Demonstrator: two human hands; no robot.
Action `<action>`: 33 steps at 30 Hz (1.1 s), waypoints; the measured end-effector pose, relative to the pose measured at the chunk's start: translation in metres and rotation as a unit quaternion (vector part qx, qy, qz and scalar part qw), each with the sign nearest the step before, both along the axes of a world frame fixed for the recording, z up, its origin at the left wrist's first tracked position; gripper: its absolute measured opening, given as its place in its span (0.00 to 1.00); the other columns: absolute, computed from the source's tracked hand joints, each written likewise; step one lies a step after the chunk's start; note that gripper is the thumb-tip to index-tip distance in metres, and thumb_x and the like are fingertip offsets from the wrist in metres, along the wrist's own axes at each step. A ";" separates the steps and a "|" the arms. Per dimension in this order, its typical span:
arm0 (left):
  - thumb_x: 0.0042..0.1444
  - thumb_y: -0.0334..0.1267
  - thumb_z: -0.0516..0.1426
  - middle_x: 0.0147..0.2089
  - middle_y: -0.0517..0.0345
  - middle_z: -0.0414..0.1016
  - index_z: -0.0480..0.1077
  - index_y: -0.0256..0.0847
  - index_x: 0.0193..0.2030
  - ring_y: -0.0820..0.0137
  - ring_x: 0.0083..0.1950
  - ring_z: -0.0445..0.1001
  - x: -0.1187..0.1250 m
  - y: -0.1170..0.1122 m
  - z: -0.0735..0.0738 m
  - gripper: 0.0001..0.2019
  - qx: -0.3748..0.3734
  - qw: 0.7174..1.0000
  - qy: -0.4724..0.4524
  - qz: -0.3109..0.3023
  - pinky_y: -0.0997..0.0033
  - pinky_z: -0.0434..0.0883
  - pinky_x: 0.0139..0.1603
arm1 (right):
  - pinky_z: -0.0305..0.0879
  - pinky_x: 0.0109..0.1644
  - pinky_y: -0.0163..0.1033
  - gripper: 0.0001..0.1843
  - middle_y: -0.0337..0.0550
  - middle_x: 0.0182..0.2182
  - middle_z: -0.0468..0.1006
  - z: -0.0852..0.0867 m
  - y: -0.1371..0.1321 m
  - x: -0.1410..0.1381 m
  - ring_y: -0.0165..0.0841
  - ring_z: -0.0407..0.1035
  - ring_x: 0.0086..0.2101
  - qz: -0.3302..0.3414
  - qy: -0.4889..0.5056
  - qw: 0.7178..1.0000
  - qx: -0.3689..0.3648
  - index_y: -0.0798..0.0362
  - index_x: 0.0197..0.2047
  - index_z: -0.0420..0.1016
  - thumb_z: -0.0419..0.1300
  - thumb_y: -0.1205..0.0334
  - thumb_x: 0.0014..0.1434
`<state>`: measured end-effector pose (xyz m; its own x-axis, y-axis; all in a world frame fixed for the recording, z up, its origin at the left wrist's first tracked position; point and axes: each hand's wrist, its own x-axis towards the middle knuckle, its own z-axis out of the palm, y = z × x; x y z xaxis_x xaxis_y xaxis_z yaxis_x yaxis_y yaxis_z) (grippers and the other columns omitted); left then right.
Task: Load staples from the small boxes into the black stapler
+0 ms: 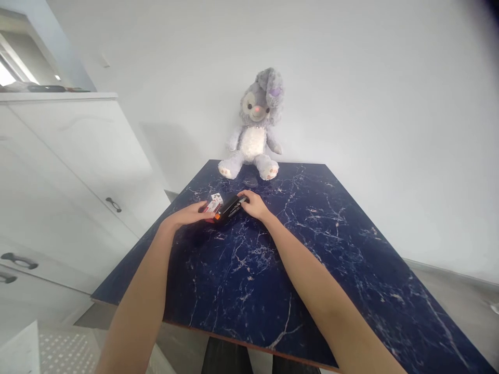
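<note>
My left hand (192,213) is closed around a small red and white box (212,205), whose white flap stands up at the top. My right hand (254,204) grips the far right end of a black stapler (228,208), fingers curled over it. A metallic strip shows along the stapler's side, and an orange patch (217,216) shows at its near left end, beside my left fingertips. Box and stapler are side by side, close to or touching each other, just above the dark blue marbled table (249,280). Whether they rest on the tabletop I cannot tell.
A grey plush rabbit (253,124) sits at the table's back edge against the white wall (370,104). White cabinets (66,182) with dark handles stand to the left. Below the near edge, a dark seat or my legs show in part.
</note>
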<state>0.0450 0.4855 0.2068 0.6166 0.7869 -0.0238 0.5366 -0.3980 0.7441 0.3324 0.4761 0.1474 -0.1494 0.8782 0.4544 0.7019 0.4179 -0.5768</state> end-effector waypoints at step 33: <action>0.59 0.32 0.62 0.57 0.42 0.78 0.73 0.35 0.58 0.59 0.51 0.81 0.049 -0.025 -0.001 0.20 -0.277 0.861 -0.423 0.049 0.68 0.80 0.49 | 0.76 0.33 0.39 0.17 0.37 0.29 0.77 -0.004 -0.065 0.003 0.32 0.74 0.26 -0.007 0.399 0.912 -0.096 0.48 0.44 0.71 0.61 0.45 0.59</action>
